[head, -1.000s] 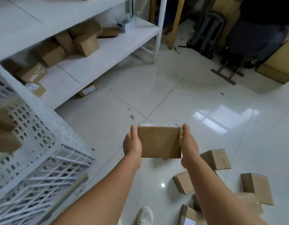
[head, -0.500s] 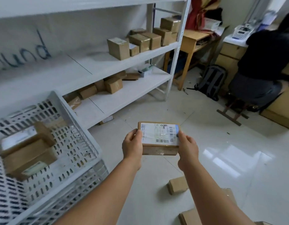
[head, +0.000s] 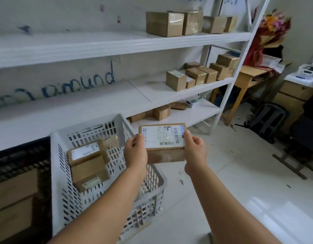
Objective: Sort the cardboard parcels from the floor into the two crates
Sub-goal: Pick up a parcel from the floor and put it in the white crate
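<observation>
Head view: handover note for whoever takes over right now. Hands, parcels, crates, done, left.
Hands: left hand and right hand each grip one end of the held parcel, label side up, in the air just right of the white crate.
Crates: the white crate already holds parcels. The black crate stands at its left; cardboard shows inside, details unclear.
Done: some parcels sorted; this one is lifted with its label readable.
Left: choose a crate for the held parcel and set it in. Floor parcels are out of view, so the remaining count is unknown. Boxes on the white shelves look separate from the job.
</observation>
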Demonstrator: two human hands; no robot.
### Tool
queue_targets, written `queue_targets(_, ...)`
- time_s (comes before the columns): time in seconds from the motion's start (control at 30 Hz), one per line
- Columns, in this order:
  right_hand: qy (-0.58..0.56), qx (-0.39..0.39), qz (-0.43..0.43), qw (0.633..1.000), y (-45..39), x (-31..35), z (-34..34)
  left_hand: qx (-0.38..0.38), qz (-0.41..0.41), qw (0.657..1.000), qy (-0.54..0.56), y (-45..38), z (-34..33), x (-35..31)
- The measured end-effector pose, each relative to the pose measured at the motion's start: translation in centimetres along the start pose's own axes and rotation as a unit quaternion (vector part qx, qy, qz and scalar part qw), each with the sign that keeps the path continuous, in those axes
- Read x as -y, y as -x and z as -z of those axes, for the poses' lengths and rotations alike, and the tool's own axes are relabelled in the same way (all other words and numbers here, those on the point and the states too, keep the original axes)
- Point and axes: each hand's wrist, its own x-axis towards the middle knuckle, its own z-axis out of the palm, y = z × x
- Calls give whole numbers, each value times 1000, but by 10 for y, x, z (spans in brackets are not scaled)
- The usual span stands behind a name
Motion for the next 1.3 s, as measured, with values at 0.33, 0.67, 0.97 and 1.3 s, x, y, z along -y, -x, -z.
queue_targets(0.33,87,76,-27,993,45,-57,-111,-85,33,995,-42,-62,120,16)
queue_targets(0.67,248,131,-83,956,30,-131,-165,-80,131,970,-188,-105,172,85)
queue_targets(0.97,400,178,-140,888,-28,-199,-190,-83,174,937,-291,-146,163,131)
queue_targets(1.3,476,254,-180,822,-67,-238,-215,0,236,870,-433,-167,152,156)
